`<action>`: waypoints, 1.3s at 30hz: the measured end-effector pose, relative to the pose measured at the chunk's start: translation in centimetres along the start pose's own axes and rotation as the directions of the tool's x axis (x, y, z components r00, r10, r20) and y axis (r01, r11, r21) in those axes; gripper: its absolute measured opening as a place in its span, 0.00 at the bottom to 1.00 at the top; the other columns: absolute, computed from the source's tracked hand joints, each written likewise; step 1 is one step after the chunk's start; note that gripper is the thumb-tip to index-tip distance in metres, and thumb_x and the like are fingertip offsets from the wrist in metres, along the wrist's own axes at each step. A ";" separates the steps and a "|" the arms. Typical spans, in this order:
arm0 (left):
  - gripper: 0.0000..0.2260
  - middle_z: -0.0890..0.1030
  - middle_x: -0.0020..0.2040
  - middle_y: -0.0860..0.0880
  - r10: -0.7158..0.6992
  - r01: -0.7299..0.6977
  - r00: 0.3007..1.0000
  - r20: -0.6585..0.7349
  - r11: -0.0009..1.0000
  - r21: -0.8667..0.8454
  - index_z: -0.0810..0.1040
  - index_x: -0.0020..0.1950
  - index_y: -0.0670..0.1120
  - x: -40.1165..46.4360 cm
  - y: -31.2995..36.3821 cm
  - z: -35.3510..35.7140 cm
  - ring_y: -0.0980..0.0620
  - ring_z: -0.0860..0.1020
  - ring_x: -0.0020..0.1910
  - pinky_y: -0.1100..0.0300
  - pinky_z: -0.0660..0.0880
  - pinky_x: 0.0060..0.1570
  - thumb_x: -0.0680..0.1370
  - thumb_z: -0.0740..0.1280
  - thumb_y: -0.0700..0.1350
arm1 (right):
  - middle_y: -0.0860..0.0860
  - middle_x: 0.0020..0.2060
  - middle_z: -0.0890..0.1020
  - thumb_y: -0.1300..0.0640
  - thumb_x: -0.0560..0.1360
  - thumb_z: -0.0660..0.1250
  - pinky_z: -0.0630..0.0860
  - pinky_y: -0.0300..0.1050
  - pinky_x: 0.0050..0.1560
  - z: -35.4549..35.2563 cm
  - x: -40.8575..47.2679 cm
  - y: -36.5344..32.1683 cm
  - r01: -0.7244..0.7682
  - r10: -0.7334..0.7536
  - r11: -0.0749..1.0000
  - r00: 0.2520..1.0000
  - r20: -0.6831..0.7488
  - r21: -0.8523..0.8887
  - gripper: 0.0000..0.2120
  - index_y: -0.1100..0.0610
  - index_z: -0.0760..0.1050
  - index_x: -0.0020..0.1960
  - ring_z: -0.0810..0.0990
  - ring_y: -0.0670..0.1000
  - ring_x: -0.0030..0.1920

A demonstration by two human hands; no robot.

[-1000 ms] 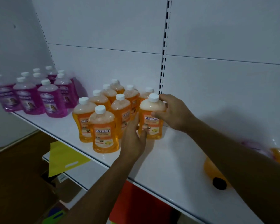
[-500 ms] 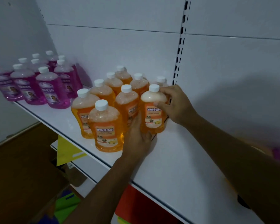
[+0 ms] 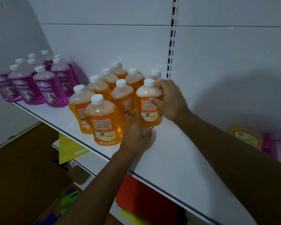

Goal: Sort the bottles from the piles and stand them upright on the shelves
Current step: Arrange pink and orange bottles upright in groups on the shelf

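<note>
In front of me stands a white metal back panel [image 3: 120,46] in dim light, with 1 slotted upright rail [image 3: 172,38] running down it. Left of the rail a grey side wall [image 3: 10,38] meets brown flooring [image 3: 23,176]. Below the rail, a yellow sheet [image 3: 68,148] and a red panel [image 3: 144,197] show.

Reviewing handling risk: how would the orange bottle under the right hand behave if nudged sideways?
The orange bottle looks nearly full, so probably heavy and inclined to slide rather than tip. Its smooth plastic may feel slippery. The right hand wraps its side, and neighbouring bottles would likely block leftward travel.
</note>
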State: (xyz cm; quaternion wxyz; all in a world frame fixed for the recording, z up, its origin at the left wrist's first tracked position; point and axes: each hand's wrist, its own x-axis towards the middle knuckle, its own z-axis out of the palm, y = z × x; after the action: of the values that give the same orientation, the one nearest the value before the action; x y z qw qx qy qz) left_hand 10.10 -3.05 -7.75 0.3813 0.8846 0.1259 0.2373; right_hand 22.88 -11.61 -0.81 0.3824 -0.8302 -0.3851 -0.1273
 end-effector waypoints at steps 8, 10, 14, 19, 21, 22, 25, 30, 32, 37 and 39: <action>0.27 0.70 0.71 0.48 -0.041 0.040 0.999 0.010 0.995 0.095 0.64 0.74 0.47 -3.3 2.2 3.2 0.49 0.70 0.67 0.51 0.70 0.66 0.77 0.67 0.49 | 0.53 0.59 0.77 0.49 0.74 0.70 0.75 0.51 0.56 -7.9 -5.1 4.0 -0.102 0.126 0.983 0.980 0.157 -0.152 0.22 0.56 0.70 0.63 0.76 0.52 0.56; 0.27 0.71 0.70 0.48 -0.002 -0.006 0.991 0.137 0.999 0.052 0.64 0.74 0.47 -3.6 3.7 4.8 0.50 0.71 0.66 0.55 0.70 0.65 0.77 0.68 0.50 | 0.52 0.58 0.77 0.49 0.75 0.68 0.73 0.52 0.58 -10.8 -7.3 5.7 -0.147 0.219 0.939 0.953 0.211 -0.311 0.19 0.54 0.72 0.62 0.76 0.53 0.58; 0.24 0.76 0.63 0.50 0.084 -0.067 0.948 0.307 0.996 -0.067 0.67 0.73 0.50 -3.9 7.0 7.8 0.59 0.76 0.49 0.71 0.70 0.47 0.78 0.67 0.50 | 0.51 0.55 0.75 0.47 0.77 0.65 0.71 0.47 0.54 -15.3 -11.9 7.0 -0.188 0.359 0.840 0.896 0.262 -0.509 0.15 0.52 0.74 0.60 0.74 0.53 0.56; 0.22 0.78 0.61 0.46 -0.024 0.140 0.893 0.450 0.964 -0.226 0.68 0.72 0.49 -4.0 11.1 10.5 0.49 0.79 0.54 0.50 0.79 0.54 0.79 0.64 0.53 | 0.51 0.55 0.77 0.50 0.77 0.61 0.74 0.46 0.45 -17.6 -16.4 6.0 -0.115 0.417 0.676 0.874 0.249 -0.728 0.12 0.51 0.74 0.59 0.76 0.52 0.51; 0.22 0.78 0.60 0.43 -0.091 0.248 0.864 0.495 0.932 -0.262 0.68 0.71 0.49 -3.9 12.1 11.1 0.45 0.79 0.56 0.45 0.77 0.57 0.79 0.64 0.53 | 0.52 0.59 0.76 0.55 0.75 0.62 0.77 0.48 0.49 -17.6 -17.7 5.9 -0.067 0.426 0.671 0.849 0.311 -0.738 0.15 0.53 0.72 0.62 0.77 0.53 0.55; 0.21 0.78 0.59 0.42 -0.119 0.290 0.855 0.505 0.917 -0.274 0.69 0.71 0.48 -3.8 12.4 11.3 0.44 0.79 0.55 0.44 0.78 0.56 0.79 0.65 0.51 | 0.52 0.63 0.73 0.55 0.74 0.63 0.77 0.48 0.52 -17.6 -18.2 5.9 -0.058 0.438 0.683 0.830 0.345 -0.728 0.20 0.54 0.69 0.66 0.76 0.54 0.59; 0.18 0.80 0.55 0.42 -0.157 0.363 0.845 0.511 0.871 -0.333 0.71 0.68 0.47 -3.8 13.1 11.6 0.43 0.81 0.51 0.44 0.79 0.53 0.79 0.66 0.46 | 0.53 0.75 0.58 0.51 0.73 0.69 0.72 0.55 0.63 -17.2 -19.9 6.2 -0.047 0.478 0.713 0.763 0.435 -0.700 0.40 0.55 0.50 0.77 0.66 0.59 0.70; 0.14 0.81 0.54 0.45 -0.173 0.368 0.860 0.481 0.863 -0.347 0.74 0.66 0.51 -4.7 13.2 10.8 0.45 0.81 0.50 0.49 0.80 0.51 0.81 0.63 0.46 | 0.59 0.74 0.61 0.51 0.76 0.67 0.69 0.59 0.65 -14.9 -21.2 6.6 0.088 0.252 0.685 0.903 0.349 -0.723 0.35 0.51 0.51 0.76 0.68 0.63 0.69; 0.14 0.81 0.55 0.45 -0.173 0.360 0.873 0.457 0.860 -0.361 0.74 0.67 0.49 -5.0 12.8 9.8 0.44 0.81 0.50 0.53 0.81 0.49 0.82 0.59 0.42 | 0.58 0.75 0.61 0.51 0.77 0.65 0.72 0.59 0.63 -14.5 -21.2 6.2 0.103 0.187 0.750 0.915 0.358 -0.654 0.31 0.51 0.53 0.75 0.68 0.61 0.69; 0.19 0.83 0.44 0.44 -0.107 0.254 0.938 0.330 0.860 -0.443 0.78 0.63 0.46 -5.2 11.5 7.0 0.49 0.79 0.41 0.64 0.79 0.36 0.77 0.60 0.29 | 0.55 0.63 0.75 0.51 0.78 0.65 0.78 0.55 0.53 -15.6 -20.4 3.7 0.005 0.045 0.974 0.976 0.214 -0.227 0.20 0.52 0.64 0.68 0.79 0.57 0.55; 0.19 0.83 0.45 0.51 0.000 0.133 0.960 0.280 0.880 -0.456 0.80 0.61 0.48 -5.7 11.8 6.7 0.52 0.79 0.44 0.66 0.77 0.40 0.74 0.69 0.32 | 0.53 0.57 0.78 0.52 0.78 0.66 0.77 0.54 0.54 -15.9 -19.7 2.6 -0.064 0.073 0.995 0.991 0.112 -0.082 0.18 0.53 0.68 0.65 0.79 0.53 0.52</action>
State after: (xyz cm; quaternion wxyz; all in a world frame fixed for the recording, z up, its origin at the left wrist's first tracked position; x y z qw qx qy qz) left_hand 9.21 -17.43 -4.92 0.6060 0.7846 0.0418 0.1239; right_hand 12.90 -35.03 -1.43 0.3310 -0.8633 -0.3722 -0.0812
